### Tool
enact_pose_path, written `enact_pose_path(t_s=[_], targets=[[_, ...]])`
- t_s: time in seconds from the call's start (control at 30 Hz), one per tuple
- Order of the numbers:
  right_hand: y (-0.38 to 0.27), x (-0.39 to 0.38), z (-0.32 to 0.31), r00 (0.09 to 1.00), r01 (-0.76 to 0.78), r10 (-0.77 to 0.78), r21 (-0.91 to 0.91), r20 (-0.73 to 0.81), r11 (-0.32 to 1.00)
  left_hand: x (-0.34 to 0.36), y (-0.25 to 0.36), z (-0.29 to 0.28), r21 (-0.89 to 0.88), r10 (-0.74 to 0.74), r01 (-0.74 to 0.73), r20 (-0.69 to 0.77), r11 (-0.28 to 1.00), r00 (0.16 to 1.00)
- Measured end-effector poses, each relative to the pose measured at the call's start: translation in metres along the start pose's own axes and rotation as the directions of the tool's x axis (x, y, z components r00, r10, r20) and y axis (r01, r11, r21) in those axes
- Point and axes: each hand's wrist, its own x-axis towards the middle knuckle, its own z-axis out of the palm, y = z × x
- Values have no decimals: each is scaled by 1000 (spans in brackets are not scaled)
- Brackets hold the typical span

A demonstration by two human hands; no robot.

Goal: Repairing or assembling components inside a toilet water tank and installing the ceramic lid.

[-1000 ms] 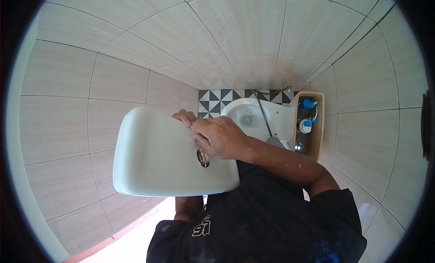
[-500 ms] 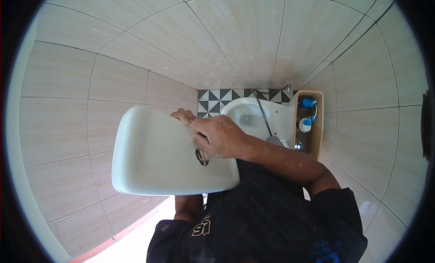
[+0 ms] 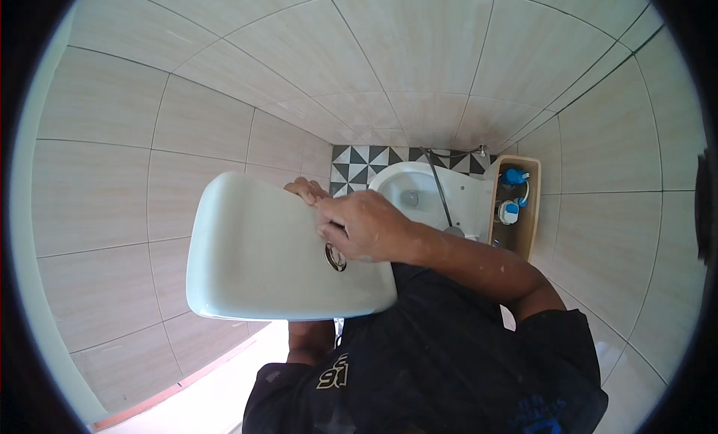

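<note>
White lid partly hides left arm; toilet, open cistern nearby.

Yellow-outlined print, blue lettering on black shirt.

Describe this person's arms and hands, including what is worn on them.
Both arms come out of a black short-sleeved fabric shirt with gold-outlined and blue printed marks on its front. The forearms are bare. The right hand is ungloved, with small pale smudges on it and on its forearm. The left hand shows only bare fingers; the rest is hidden.
</note>
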Motion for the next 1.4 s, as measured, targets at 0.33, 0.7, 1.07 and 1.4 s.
enact_pose_path(t_s=[0.33,0.7,1.07,1.4], targets=[[-3,13,-7,997,-14,16,-17,80,1000,1,-9,13,-52,-23,23,-6,998,1000],[4,22,-6,996,-46,52,-85,67,995,-12,8,17,-113,-38,40,15,993,999],[20,26,10,996,-88,91,-123,20,988,0,16,12,-174,-55,59,26,983,998],[68,-85,43,941,-170,138,79,308,982,-5,9,-74,-125,34,7,321,992,947]])
